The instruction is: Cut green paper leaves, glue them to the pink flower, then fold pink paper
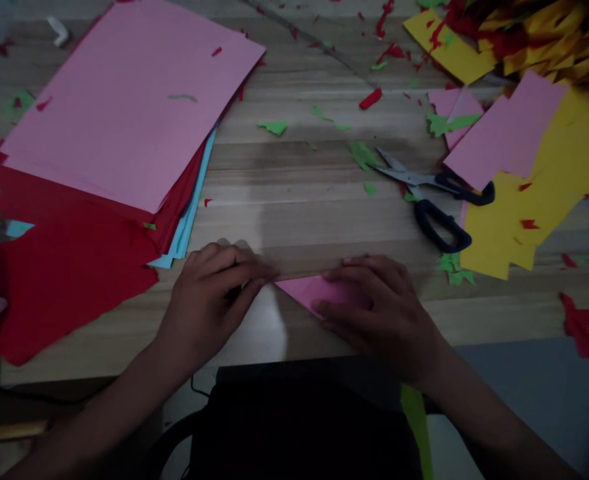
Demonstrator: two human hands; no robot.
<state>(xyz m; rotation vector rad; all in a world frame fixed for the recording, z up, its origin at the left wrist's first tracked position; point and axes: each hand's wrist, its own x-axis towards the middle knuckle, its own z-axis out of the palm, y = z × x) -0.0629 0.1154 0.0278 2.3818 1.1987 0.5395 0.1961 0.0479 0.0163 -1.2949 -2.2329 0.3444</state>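
Note:
A small piece of pink paper, folded to a triangle, lies near the table's front edge between my hands. My left hand pinches its pointed left corner between thumb and fingertips. Over the paper's right part bends my right hand, thumb at the lower edge and fingers along the upper one, so that end is mostly hidden. Beyond my right hand lie open scissors with dark blue handles, their blades pointing left.
Large pink sheets top a stack at the left, with crumpled red paper in front. Yellow paper pieces and cut pink pieces lie at the right, near a yellow paper pile. Green scraps dot the wooden table.

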